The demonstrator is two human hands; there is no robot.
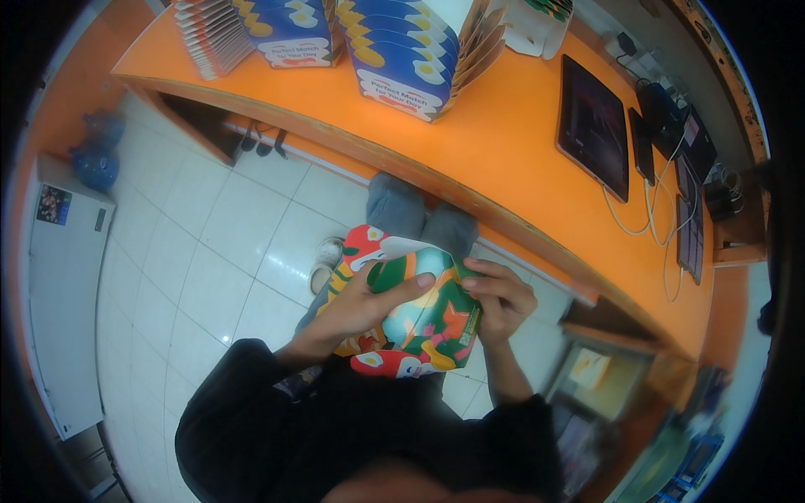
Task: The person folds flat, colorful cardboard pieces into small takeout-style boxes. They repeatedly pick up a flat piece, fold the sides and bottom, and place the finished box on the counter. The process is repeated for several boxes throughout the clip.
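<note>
Both hands clamped on one colourful printed carton [419, 314], held over the lap, off the orange worktop [503, 159] and just in front of its near edge. Left hand [360, 306] comes up from lower left in a black sleeve, palm against the carton's left face, thumb laid across the upper front panel toward the middle. Right hand [503, 302] grips the right side, fingers curled over the top right corner, fingertips nearly meeting the left thumb. Carton is tilted, white inner flap showing at the top left, red flaps sticking out at top and bottom. Can't tell whether the carton is fully folded shut. Under it: grey trouser knees [423, 214] and a light shoe [325, 258] on the white tiled floor [210, 251]. On the worktop, far side: rows of flat blue-and-yellow cartons [402, 50] standing on edge, a stack of grey-white flat blanks [210, 33] at the far left corner. Right end of the worktop: a dark tablet [594, 126] lying flat, a phone [642, 144] just beside it, white cables [650, 218] trailing toward the near edge. White cabinet [63, 293] stands at the left on the floor, a blue bag [96, 159] behind it. Nothing between the hands and the carton; the worktop edge sits just beyond them.
</note>
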